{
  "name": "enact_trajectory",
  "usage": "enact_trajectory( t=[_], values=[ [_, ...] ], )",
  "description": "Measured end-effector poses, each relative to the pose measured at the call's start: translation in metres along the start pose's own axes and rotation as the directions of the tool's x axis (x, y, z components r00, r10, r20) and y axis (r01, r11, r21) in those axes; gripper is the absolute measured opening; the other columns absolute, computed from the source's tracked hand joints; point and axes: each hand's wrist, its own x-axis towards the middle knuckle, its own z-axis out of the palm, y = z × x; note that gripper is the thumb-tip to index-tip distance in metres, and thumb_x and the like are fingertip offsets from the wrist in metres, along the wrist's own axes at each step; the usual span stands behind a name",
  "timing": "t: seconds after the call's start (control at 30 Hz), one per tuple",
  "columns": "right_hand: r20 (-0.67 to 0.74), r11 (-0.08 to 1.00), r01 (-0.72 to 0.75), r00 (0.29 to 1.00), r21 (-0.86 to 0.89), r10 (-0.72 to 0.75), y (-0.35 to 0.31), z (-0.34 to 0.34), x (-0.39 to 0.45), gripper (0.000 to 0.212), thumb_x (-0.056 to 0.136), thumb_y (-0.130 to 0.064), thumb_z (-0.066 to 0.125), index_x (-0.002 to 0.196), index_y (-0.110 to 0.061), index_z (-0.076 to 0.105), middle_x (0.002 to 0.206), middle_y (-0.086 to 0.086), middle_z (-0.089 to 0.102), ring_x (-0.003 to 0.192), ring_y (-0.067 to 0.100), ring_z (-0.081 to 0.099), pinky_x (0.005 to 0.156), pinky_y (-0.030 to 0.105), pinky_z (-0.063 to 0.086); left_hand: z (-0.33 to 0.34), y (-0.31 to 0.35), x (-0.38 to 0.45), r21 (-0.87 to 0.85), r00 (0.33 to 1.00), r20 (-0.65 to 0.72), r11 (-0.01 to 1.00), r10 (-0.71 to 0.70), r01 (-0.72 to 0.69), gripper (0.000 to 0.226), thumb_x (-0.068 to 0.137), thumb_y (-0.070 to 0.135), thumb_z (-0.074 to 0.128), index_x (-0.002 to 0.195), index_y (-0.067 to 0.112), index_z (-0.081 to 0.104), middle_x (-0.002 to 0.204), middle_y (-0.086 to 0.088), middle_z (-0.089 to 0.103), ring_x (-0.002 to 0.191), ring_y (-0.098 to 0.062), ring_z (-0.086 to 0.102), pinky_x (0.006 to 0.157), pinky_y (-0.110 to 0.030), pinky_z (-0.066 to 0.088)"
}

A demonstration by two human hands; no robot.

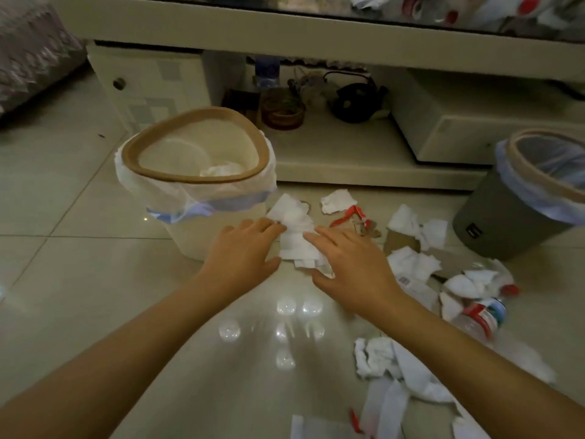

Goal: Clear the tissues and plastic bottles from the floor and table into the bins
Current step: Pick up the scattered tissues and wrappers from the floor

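Torn tissue strips (402,375) lie closest to the lens, scattered on the shiny tile floor (95,248) at lower right, some running out of frame at the bottom.

Bins first. On the left, a cream bin (196,172) with a tan rim ring and a white liner folded over its edge holds one crumpled tissue (221,169) down inside, nothing else I can make out. On the right, a grey bin (519,213) with a pale blue liner is partly cut off by the frame, so I can't tell what's in it.

Between the hands there's a pile of white tissues (296,236) on the floor, just in front of the cream bin's base. Both arms reach forward and down, palms facing the floor. The left hand (243,248) has its fingertips touching the pile's left edge, fingers fairly straight and close together, thumb spread out toward the pile. The right hand (351,264) lies over the pile's right side, fingers straight and slightly fanned, thumb at the pile's near edge. Neither hand is actually curled round anything.

More crumpled tissues (411,258) plus brown cardboard scraps (400,240) and red wrapper bits (351,215) sit to the right, between the pile and the grey bin. A crushed plastic bottle (481,318) with a red-and-blue label lies just beyond the right forearm. Up top, the table (285,23) has more tissues and bottles on it, blurry.
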Motion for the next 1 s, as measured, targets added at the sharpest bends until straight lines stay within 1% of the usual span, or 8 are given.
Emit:
enact_trajectory(
  t=[0.1,0.23,0.43,0.57,0.7,0.8,0.9,1.0],
  values=[
    [0.031,1.0,-0.001,1.0,-0.019,0.002,0.027,-0.01,-0.016,0.057,0.086,-0.035,0.06,0.14,-0.026,0.043,0.143,-0.002,0.046,0.13,0.019,0.043,0.103,0.037,0.039,0.004,0.014,0.016,0.051,0.999,0.054,0.999,-0.001,-0.001,0.053,0.089,0.042,0.054,0.139,0.029,0.042,0.141,0.004,0.047,0.121,-0.019,0.049,0.092,-0.034,0.041],
    [-0.021,0.998,-0.057,0.998,-0.005,0.057,0.051,-0.013,-0.033,0.056,0.076,-0.033,0.072,0.128,-0.023,0.055,0.128,-0.002,0.06,0.116,0.02,0.057,0.092,0.036,0.047,0.013,0.035,0.036,0.102,0.99,0.138,0.995,-0.01,-0.004,0.052,0.089,0.042,0.053,0.138,0.03,0.041,0.141,0.005,0.045,0.124,-0.019,0.046,0.091,-0.034,0.04],
    [-0.027,0.993,-0.098,0.995,0.065,0.099,0.058,-0.001,-0.033,0.052,0.084,-0.032,0.061,0.134,-0.023,0.049,0.135,-0.003,0.052,0.121,0.021,0.049,0.095,0.035,0.041,0.026,0.048,0.041,0.148,0.962,0.267,0.989,-0.053,0.014,0.052,0.089,0.043,0.054,0.137,0.029,0.041,0.139,0.003,0.046,0.122,-0.021,0.047,0.094,-0.036,0.04],
    [0.041,0.997,-0.06,0.998,0.057,0.057,0.052,0.003,-0.009,0.049,0.088,-0.035,0.053,0.135,-0.023,0.045,0.135,-0.001,0.049,0.119,0.022,0.048,0.092,0.037,0.043,0.027,0.036,0.043,0.174,0.958,0.28,0.984,-0.07,0.021,0.052,0.088,0.043,0.054,0.137,0.029,0.041,0.139,0.002,0.046,0.121,-0.022,0.047,0.094,-0.038,0.041],
    [0.028,1.0,-0.019,0.999,0.008,0.019,0.056,0.009,0.014,0.053,0.089,-0.038,0.052,0.138,-0.023,0.04,0.135,0.0,0.049,0.117,0.023,0.049,0.092,0.039,0.044,0.034,0.021,0.058,0.215,0.944,0.301,0.974,-0.132,0.068,0.055,0.088,0.045,0.054,0.138,0.029,0.04,0.142,0.002,0.044,0.121,-0.023,0.048,0.094,-0.038,0.04],
    [0.012,0.998,-0.062,0.998,0.008,0.062,0.068,0.009,0.013,0.052,0.088,-0.036,0.053,0.136,-0.023,0.043,0.132,0.0,0.051,0.115,0.022,0.05,0.089,0.038,0.046,0.037,0.019,0.068,0.209,0.942,0.3,0.974,-0.15,0.088,0.056,0.088,0.045,0.054,0.14,0.029,0.039,0.141,0.001,0.044,0.119,-0.024,0.049,0.092,-0.036,0.04],
    [0.033,0.991,-0.133,0.991,0.015,0.133,0.081,0.01,0.001,0.049,0.087,-0.035,0.055,0.134,-0.023,0.045,0.131,-0.001,0.052,0.114,0.021,0.05,0.09,0.035,0.045,0.044,0.022,0.078,0.205,0.941,0.318,0.977,-0.116,0.051,0.057,0.087,0.046,0.056,0.139,0.028,0.039,0.141,0.0,0.044,0.119,-0.024,0.049,0.092,-0.035,0.041],
    [0.063,0.988,-0.155,0.986,0.01,0.154,0.087,0.017,-0.005,0.047,0.088,-0.032,0.053,0.134,-0.023,0.044,0.132,-0.001,0.051,0.116,0.022,0.049,0.091,0.035,0.041,0.06,0.024,0.09,0.192,0.94,0.335,0.981,-0.072,0.006,0.058,0.087,0.047,0.057,0.138,0.028,0.039,0.14,-0.001,0.045,0.12,-0.023,0.049,0.092,-0.035,0.042]
  ],
)
